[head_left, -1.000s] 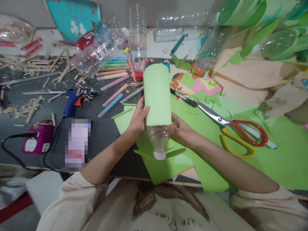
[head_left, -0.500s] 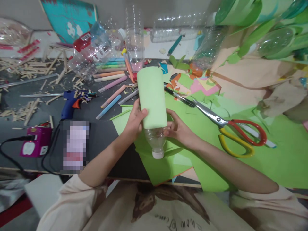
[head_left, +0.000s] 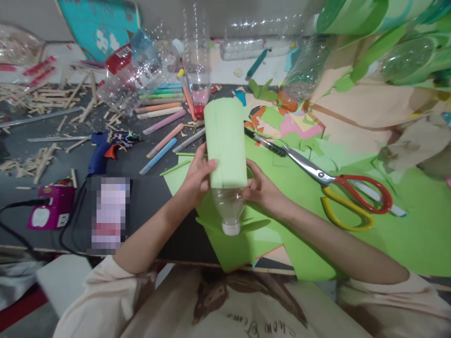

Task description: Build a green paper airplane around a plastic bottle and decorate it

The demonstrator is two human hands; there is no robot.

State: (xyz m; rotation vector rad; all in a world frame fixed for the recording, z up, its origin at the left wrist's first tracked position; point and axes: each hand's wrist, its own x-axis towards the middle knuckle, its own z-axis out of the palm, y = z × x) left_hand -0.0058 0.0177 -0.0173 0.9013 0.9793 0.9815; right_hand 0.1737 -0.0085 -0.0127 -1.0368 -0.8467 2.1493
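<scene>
Turning the bottle a little, by the look of it, the person has brought a faint lengthwise line into view on the pale green paper around it. Perhaps the paper's edges overlap there; if so, the join now faces the person. Otherwise the grip has barely changed since a moment ago.

The bottle is mid-table, over bright green sheets, its white cap at six o'clock. Paper covers the body smoothly; the clear shoulder and neck are bare.

The left hand clasps it at eight o'clock, thumb on the paper, fingers partly hidden. The right hand, at four, pinches beside the paper's lower edge. Scissors lie beyond it towards three, a blue glue gun at nine.
</scene>
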